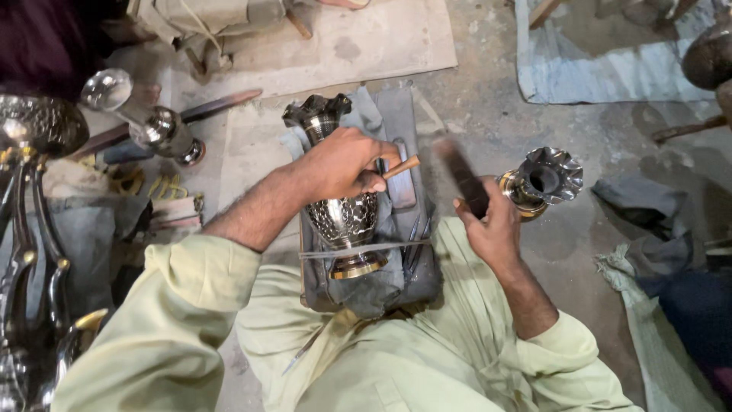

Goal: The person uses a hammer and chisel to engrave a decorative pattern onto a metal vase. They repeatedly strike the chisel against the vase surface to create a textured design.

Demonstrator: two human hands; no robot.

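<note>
A shiny engraved metal vase with a fluted mouth lies on a grey cloth pad across my lap, a thin metal band crossing its foot. My left hand rests on the vase's body and grips a small wooden-handled tool against it. My right hand is raised to the right of the pad and holds a dark flat tool, blurred by motion. Both sleeves are pale green.
A second fluted metal vase lies on the concrete floor right of my right hand. Another polished vase and dark metalware lie at left. Cardboard and grey cloths cover the floor beyond.
</note>
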